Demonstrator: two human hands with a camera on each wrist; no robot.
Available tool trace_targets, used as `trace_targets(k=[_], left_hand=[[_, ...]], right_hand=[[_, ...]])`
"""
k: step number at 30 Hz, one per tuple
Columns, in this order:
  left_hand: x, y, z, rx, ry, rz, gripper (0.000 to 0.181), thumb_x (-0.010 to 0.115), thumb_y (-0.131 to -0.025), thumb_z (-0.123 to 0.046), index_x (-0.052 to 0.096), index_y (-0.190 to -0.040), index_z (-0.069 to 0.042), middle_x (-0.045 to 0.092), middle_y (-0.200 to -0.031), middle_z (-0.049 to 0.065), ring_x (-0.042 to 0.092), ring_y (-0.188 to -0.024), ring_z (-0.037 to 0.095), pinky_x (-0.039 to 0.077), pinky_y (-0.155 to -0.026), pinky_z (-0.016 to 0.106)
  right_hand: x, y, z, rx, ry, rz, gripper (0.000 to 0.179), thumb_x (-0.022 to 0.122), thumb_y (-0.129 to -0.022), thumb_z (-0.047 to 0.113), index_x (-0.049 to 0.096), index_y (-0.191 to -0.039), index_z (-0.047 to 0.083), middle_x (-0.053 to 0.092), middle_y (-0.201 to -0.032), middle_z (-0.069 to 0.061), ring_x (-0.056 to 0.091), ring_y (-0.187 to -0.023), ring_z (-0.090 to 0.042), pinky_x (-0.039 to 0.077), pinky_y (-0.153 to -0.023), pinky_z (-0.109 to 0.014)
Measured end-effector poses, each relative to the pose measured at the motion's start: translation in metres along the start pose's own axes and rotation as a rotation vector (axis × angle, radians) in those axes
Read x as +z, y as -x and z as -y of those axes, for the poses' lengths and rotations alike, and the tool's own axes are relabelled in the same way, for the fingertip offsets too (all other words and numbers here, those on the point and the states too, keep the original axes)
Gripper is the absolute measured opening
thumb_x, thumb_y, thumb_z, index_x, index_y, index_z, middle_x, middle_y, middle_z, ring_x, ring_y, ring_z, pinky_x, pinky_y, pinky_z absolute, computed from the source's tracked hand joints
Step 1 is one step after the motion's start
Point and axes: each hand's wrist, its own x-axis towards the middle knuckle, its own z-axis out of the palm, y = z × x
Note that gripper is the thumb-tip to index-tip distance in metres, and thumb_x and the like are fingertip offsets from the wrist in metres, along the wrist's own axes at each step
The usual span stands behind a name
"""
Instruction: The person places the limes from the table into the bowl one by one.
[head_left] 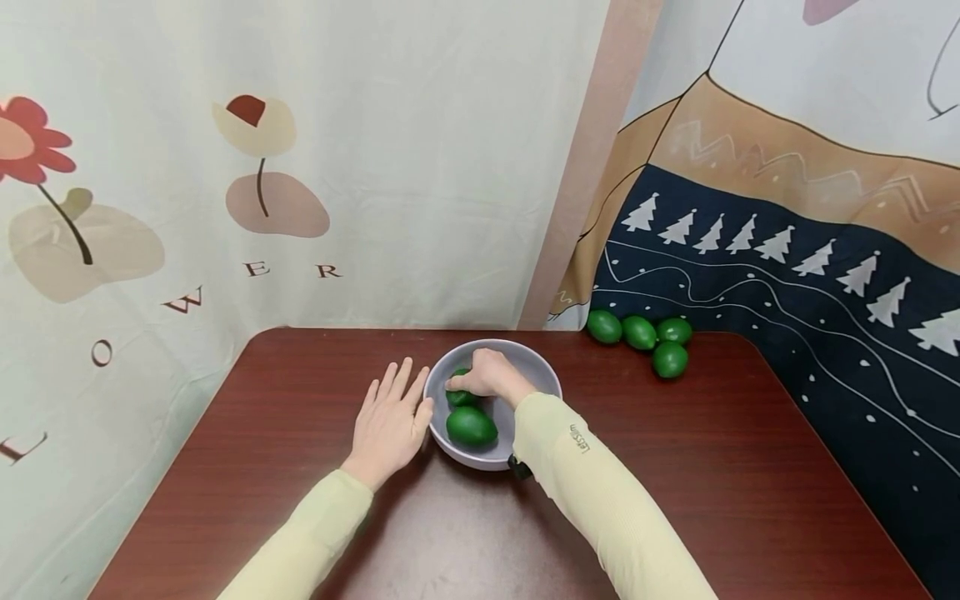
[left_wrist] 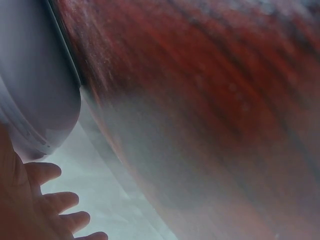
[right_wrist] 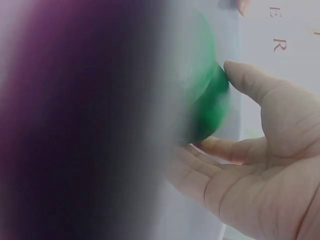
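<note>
A grey-lilac bowl stands on the table with two glossy green limes inside. My right hand reaches into it from the right and holds the rear lime between thumb and fingers. The right wrist view shows the thumb and curled fingers of that hand at either side of a green lime. The other lime lies in the front of the bowl. My left hand has its fingers spread straight, with the thumb right at the bowl's left rim.
Several more limes sit together at the table's back right. The reddish-brown table meets a printed curtain along its back edge. A large dark blur covers the left of the right wrist view.
</note>
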Motion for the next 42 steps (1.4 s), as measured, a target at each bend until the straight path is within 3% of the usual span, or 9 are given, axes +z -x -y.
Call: trace_targets(k=[5,23,32,38,42], left_hand=[[0.0,0.0,0.0,-0.001,0.0,-0.003,0.056,0.037,-0.11,-0.038,0.043,-0.159,-0.013,0.031,-0.168,0.015,0.021,-0.157,0.036,0.022,-0.124,0.059],[0.002,-0.001,0.0,0.006,0.005,-0.035,0.055,0.038,-0.109,-0.037,0.047,-0.156,-0.01,0.035,-0.165,0.018,0.025,-0.155,0.039,0.024,-0.123,0.061],[0.002,-0.001,0.002,0.004,-0.013,-0.018,0.056,0.037,-0.109,-0.038,0.044,-0.158,-0.012,0.033,-0.166,0.017,0.024,-0.156,0.037,0.024,-0.123,0.06],[0.002,-0.001,0.002,-0.001,-0.009,-0.011,0.056,0.037,-0.109,-0.039,0.044,-0.158,-0.012,0.032,-0.167,0.017,0.025,-0.156,0.038,0.022,-0.124,0.06],[0.002,-0.001,0.002,-0.005,-0.005,-0.006,0.056,0.037,-0.109,-0.039,0.044,-0.158,-0.012,0.03,-0.168,0.016,0.024,-0.156,0.037,0.021,-0.124,0.06]], right_hand=[[-0.001,0.002,0.001,-0.001,-0.01,0.022,0.052,0.071,-0.094,0.043,0.065,-0.12,-0.001,0.065,-0.103,-0.009,0.061,-0.086,-0.02,0.054,-0.08,-0.031],[-0.006,0.008,0.001,-0.016,-0.008,0.032,0.035,0.069,-0.097,0.04,0.065,-0.087,0.007,0.063,-0.085,-0.005,0.061,-0.072,-0.017,0.055,-0.065,-0.028],[-0.012,0.012,-0.008,-0.025,-0.056,0.046,0.035,0.067,-0.098,0.039,0.067,-0.097,0.004,0.063,-0.088,-0.006,0.061,-0.073,-0.015,0.061,-0.076,-0.035],[-0.017,0.014,-0.013,-0.069,-0.002,0.058,0.036,0.067,-0.098,0.041,0.07,-0.105,0.005,0.067,-0.094,-0.004,0.065,-0.071,-0.015,0.054,-0.065,-0.027],[-0.021,0.017,-0.018,-0.091,-0.007,0.052,0.038,0.066,-0.098,0.041,0.07,-0.11,0.005,0.068,-0.098,-0.004,0.065,-0.072,-0.015,0.052,-0.065,-0.026]])
